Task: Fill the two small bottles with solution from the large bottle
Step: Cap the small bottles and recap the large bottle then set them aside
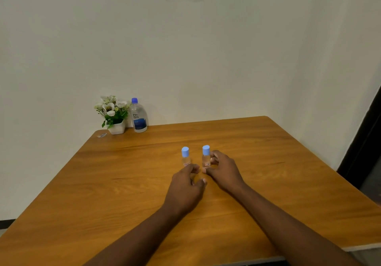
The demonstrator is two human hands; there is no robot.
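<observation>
Two small clear bottles with light blue caps stand upright side by side mid-table: the left small bottle and the right small bottle. My right hand curls round the right one, thumb in front of its base and fingers at its right side. My left hand lies just in front of the left one, fingers loosely bent with their tips at its base and the thumb spread apart, gripping nothing. The large clear bottle, with a blue cap and blue label, stands capped at the far left by the wall.
A white pot of white flowers stands right beside the large bottle at the back left corner. A small scrap lies near that corner. The wooden table meets the wall at the back; a dark doorway is at the right.
</observation>
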